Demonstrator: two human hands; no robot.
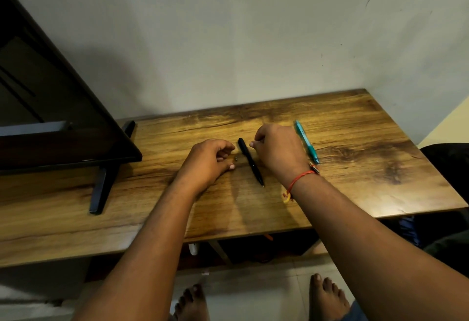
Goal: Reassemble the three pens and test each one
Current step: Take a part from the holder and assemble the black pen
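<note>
View from above onto a wooden table (pixel 355 168) that runs across the middle of the frame, set against a pale wall (pixel 253 28).

A black pen (pixel 250 162) lies at the centre of the frame, flat on the table, its writing tip toward the lower right and its blunt end toward the upper left. A teal pen (pixel 305 141) lies right of centre, roughly parallel to the black one, partly hidden behind the right wrist. A small dark part (pixel 236 159) sits on the wood just left of the black pen – too small to identify.

The left hand (pixel 208 160) rests on the table left of centre, fingers loosely curled, thumb and forefinger spread apart on either side of the small dark part without plainly touching it; nothing is seen in its grasp. The right hand (pixel 276 148) is just right of the black pen, seen from the back with fingers curled under, one fingertip close to the pen's upper end; whether it holds anything cannot be told. A red thread bracelet (pixel 300 179) circles the right wrist.

At the upper left a dark screen (pixel 50 92) stands on the table – one foot of its stand (pixel 101 186) reaches toward the near edge. Two bare feet (pixel 327 298) show on the tiled floor at the bottom of the frame.
</note>
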